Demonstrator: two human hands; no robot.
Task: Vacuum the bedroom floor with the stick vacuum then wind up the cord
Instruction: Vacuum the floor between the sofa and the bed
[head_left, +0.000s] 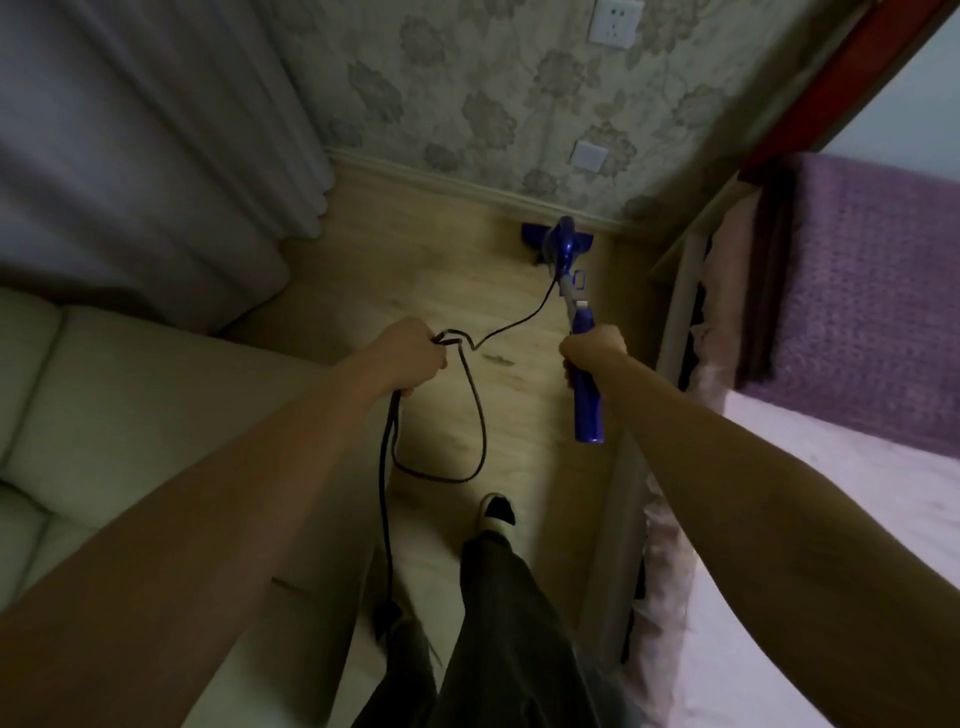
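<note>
Both hands grasp: left hand (415, 353) holds the thin black cord (480, 426), right hand (592, 348) the blue plastic stick vacuum (569, 244) near the wall. Hanging loop may catch the foot (496, 512).

Vacuum head (557, 240) against far wall (467, 93), sofa (130, 405) left, bed (857, 493) right (floor strip (441, 291) between).

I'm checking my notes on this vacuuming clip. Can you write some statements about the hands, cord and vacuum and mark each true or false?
1. The right hand grips the vacuum handle. True.
2. The left hand is empty. False: it holds the black cord.
3. The vacuum head sits by the wall's baseboard. True.
4. The cord is fully wound up. False: it hangs in a loose loop.
</note>
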